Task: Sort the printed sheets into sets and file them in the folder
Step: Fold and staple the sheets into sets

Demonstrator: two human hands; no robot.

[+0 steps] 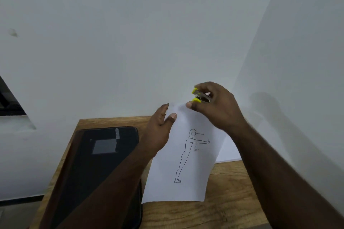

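Right, my left hand [160, 126] pinches the printed sheet [184, 163] near its top left corner, thumb on the front face and fingers curled behind it. The sheet stands lifted off the wooden desk [223, 208], tilted, its lower edge down near the desk at about 6 o'clock. On it I can see a line drawing of a standing figure in side view, one arm stretched straight out; beside the chest there is a small mark that looks like "90", too faint for me to be sure. My right hand [214, 106] is at the sheet's top edge, at 1 o'clock from my left, fingers curled round a small stapler [201, 96] with yellow tips and a metal body, its mouth towards the paper's top corner. I cannot tell whether it bites the paper. At 9 o'clock from the sheet the black folder [104, 158] lies flat on the desk, a pale label patch on its cover with no writing I can read. More white paper [230, 152] lies behind the sheet at 3 o'clock.
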